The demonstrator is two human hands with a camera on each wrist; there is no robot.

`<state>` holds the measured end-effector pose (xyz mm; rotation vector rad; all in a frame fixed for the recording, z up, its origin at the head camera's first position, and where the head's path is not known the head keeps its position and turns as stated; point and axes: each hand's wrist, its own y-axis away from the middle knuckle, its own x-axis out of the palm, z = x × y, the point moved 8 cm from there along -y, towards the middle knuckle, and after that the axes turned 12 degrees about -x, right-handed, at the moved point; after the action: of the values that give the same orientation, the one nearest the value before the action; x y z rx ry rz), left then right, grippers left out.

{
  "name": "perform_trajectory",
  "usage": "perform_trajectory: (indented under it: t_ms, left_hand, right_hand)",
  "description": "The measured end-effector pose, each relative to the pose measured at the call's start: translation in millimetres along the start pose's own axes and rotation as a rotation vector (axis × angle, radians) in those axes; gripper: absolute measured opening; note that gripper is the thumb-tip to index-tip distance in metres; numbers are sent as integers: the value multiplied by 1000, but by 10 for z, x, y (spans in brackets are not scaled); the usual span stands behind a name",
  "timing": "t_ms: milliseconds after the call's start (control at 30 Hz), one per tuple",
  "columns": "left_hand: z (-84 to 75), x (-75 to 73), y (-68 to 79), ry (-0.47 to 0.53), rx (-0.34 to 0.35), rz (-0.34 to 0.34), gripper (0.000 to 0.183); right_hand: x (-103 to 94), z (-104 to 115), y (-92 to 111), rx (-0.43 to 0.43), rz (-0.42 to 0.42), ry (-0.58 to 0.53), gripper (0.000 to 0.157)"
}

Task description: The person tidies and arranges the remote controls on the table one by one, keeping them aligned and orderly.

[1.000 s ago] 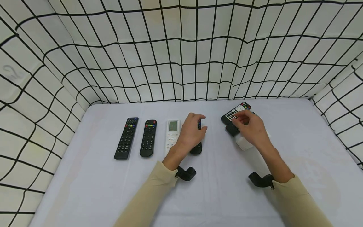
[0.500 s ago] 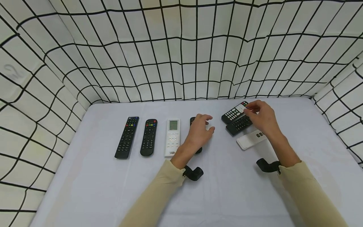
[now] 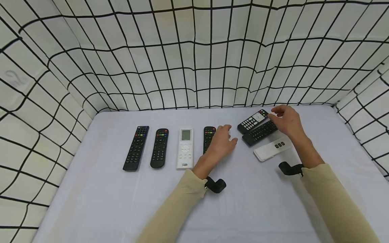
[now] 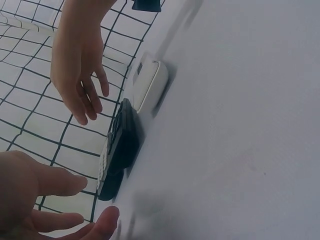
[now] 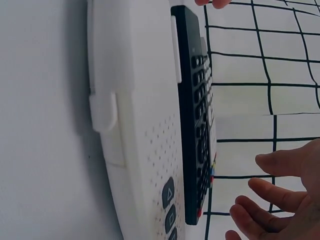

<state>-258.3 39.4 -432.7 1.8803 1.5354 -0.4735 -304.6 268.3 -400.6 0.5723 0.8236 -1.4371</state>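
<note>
My right hand hovers at the far end of two black remotes, its fingers apart with nothing between them, as the right wrist view shows. One is a black remote with white buttons; beside it lies an all-black remote, its end overlapped by the hand. Nearer me lies a white remote with three dark buttons. My left hand, fingers loosely spread and holding nothing, is left of this group. It partly covers a black remote with coloured buttons.
Further left, a white remote with a screen, a rounded black remote and a long black remote lie in a row on the white tabletop. Black netting over white walls borders the back and sides.
My right hand has moved right and away from me, uncovering the white three-button remote and more of the all-black one. My left hand has moved right, clear of the white screen remote.
</note>
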Motion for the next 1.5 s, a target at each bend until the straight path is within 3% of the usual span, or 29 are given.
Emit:
perform_trajectory:
  t_ms: [267,733,1233,1500]
  left_hand:
    - [-32,90,-57,-4,-28,9,56]
    - [-85,191,-133,4,-57,12,60]
    - [-137,259,-122,39,-18,32,57]
    - [-91,221,-135,249,-88,-1,61]
  right_hand:
    - [32,-116,-92,27,86,29,51]
    - [214,-216,-227,-5,268,89,61]
    - [309,-236,-257,6,275,95,64]
    - [308,-217,-240,3,241,68,64]
